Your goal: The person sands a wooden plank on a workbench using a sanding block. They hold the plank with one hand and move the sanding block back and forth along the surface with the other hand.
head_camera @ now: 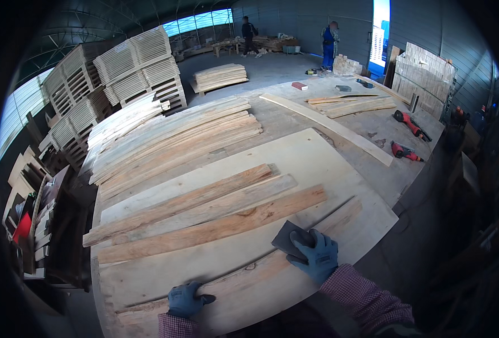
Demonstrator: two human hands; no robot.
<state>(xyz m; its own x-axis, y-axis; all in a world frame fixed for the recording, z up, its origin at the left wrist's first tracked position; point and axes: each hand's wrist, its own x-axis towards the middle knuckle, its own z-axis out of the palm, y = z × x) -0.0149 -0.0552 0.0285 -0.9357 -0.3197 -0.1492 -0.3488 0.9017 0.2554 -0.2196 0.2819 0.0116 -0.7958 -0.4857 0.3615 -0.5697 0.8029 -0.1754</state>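
A long wooden board (245, 276) with a knot lies at a slant before me on a pale plywood sheet (317, 158). My left hand (186, 299), in a blue-grey work glove, grips the board near its left end, the thumb spread over its face. In my right hand (317, 253), gloved alike, is a dark grey sanding block (284, 237) that rests on the board right of its middle. Part of the board is hidden beneath block and glove. Beyond it lie three more boards: a reddish one (215, 222), a greyish one (232, 197) and a brown one (182, 203).
Stacked boards (177, 139) cover the table's far left. A long plank (330, 120) lies beyond the plywood. Two red power tools (412, 125) sit at right, and a red block (299, 86) farther back. Pallet stacks (137, 67) rise behind. Two people (248, 36) stand far off.
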